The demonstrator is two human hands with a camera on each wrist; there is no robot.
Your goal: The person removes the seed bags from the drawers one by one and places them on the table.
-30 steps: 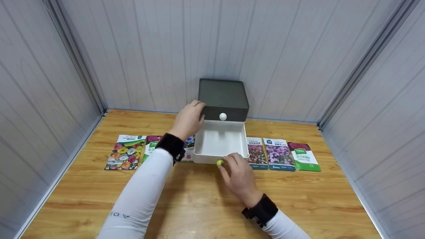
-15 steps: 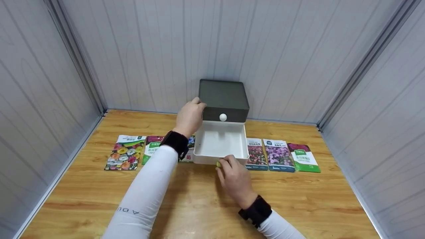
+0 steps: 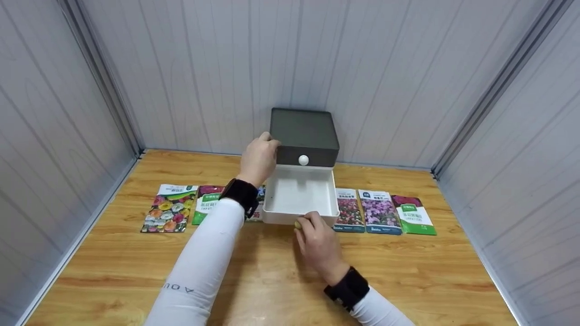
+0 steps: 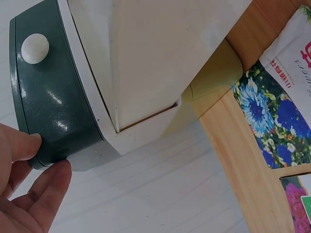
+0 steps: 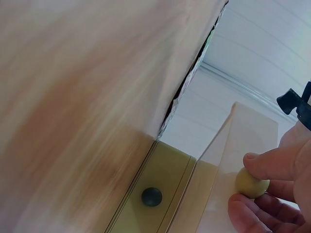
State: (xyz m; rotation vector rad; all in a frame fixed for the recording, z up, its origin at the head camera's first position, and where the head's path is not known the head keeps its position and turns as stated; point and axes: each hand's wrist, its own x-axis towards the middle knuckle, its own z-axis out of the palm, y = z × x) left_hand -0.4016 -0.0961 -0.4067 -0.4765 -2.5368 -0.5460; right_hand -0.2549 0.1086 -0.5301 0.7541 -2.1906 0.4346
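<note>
A small drawer cabinet (image 3: pixel 304 129) with a dark green top section stands against the back wall. Its white middle drawer (image 3: pixel 300 188) is pulled out toward me, and nothing large lies inside. My left hand (image 3: pixel 259 159) grips the front left corner of the green section; in the left wrist view, thumb and fingers (image 4: pixel 51 187) pinch that edge. With thumb and fingertips my right hand (image 3: pixel 321 244) pinches the white drawer's round yellow-green knob (image 5: pixel 251 183). A yellow bottom drawer (image 5: pixel 163 179) with a dark knob (image 5: pixel 151 196) shows under it in the right wrist view.
Flower seed packets lie in a row on the wooden table (image 3: pixel 267 280). An orange and white flower packet (image 3: pixel 170 208) is at the far left, a purple flower packet (image 3: pixel 379 211) and a green-and-white packet (image 3: pixel 413 215) at the right. My left forearm partly covers the left packets.
My right fingers have closed further over the knob, and that hand has shifted slightly down. My left hand has settled a little higher on the cabinet corner. The drawer stays pulled out.
</note>
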